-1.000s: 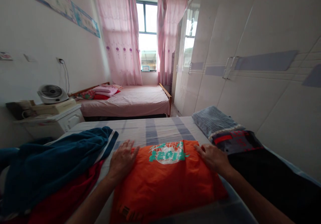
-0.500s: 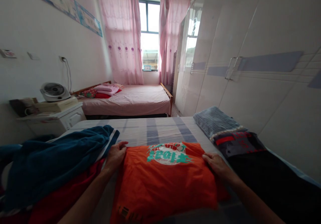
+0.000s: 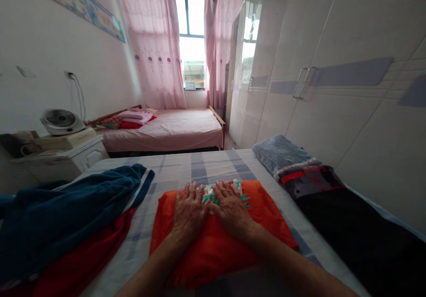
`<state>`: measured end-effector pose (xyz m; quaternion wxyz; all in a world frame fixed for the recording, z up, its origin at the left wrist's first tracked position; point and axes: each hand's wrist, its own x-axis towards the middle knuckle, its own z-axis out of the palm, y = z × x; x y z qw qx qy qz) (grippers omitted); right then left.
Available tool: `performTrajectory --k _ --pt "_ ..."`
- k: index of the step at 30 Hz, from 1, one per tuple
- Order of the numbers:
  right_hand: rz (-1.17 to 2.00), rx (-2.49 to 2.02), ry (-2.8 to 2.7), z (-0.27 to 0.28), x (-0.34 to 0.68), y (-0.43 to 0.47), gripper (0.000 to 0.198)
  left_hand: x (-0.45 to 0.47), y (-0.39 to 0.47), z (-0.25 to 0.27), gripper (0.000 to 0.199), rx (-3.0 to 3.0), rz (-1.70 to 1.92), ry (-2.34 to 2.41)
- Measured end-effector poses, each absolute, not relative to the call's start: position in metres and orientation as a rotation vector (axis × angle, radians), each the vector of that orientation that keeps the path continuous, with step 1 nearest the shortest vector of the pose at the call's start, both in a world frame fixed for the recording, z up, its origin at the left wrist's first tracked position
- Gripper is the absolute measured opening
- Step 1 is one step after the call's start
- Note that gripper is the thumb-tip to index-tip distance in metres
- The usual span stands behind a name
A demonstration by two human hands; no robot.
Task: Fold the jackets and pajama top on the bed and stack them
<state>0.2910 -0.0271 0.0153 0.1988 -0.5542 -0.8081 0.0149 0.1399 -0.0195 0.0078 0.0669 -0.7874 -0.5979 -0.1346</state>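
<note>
An orange T-shirt (image 3: pixel 269 226) with a green and white print lies folded on the bed (image 3: pixel 173 168) in front of me. My left hand (image 3: pixel 190 210) rests flat on its upper part, fingers stretched out. Beside it, my right hand (image 3: pixel 231 206) also lies flat with fingers spread, partly covering the print. The two thumbs meet or nearly meet in the middle. Neither hand grips the cloth.
To the left lie a teal garment (image 3: pixel 80 208) and a red garment (image 3: pixel 89 248). On the right are folded blue-grey cloth (image 3: pixel 282 155) and black clothing (image 3: pixel 353 230). Farther off stand a pink-covered bed (image 3: pixel 186 128), a fan (image 3: pixel 61 120) on a cabinet, and a white wardrobe (image 3: pixel 333 124).
Both hands let go of the shirt's side edges and moved inward onto its printed front, now lying flat. The view has shifted slightly to the right.
</note>
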Motion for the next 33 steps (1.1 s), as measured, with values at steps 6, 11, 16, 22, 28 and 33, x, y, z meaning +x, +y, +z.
performTrajectory --k 6,11,16,22,28,33 --pt "0.084 -2.017 -1.999 -0.020 0.375 -0.004 0.066 0.091 0.000 -0.021 0.055 -2.211 -0.349 -2.065" --pt "0.323 -2.016 -1.707 -0.035 0.404 -0.001 0.065 0.077 0.002 -0.023 0.056 -2.140 -0.341 -2.249" --pt "0.453 -1.960 -1.479 -0.028 0.419 -0.004 0.067 0.076 0.001 -0.023 0.054 -2.149 -0.357 -2.247" --pt "0.859 -1.776 -1.275 -0.001 0.440 -0.027 0.061 0.074 0.002 -0.024 0.055 -2.155 -0.362 -2.249" --pt "1.899 -1.135 -0.850 0.021 0.427 -0.050 0.050 0.073 0.003 -0.024 0.054 -2.165 -0.360 -2.240" --pt "1.855 -0.990 -0.912 0.031 0.399 -0.064 0.047 0.072 0.003 -0.024 0.052 -2.172 -0.342 -2.214"
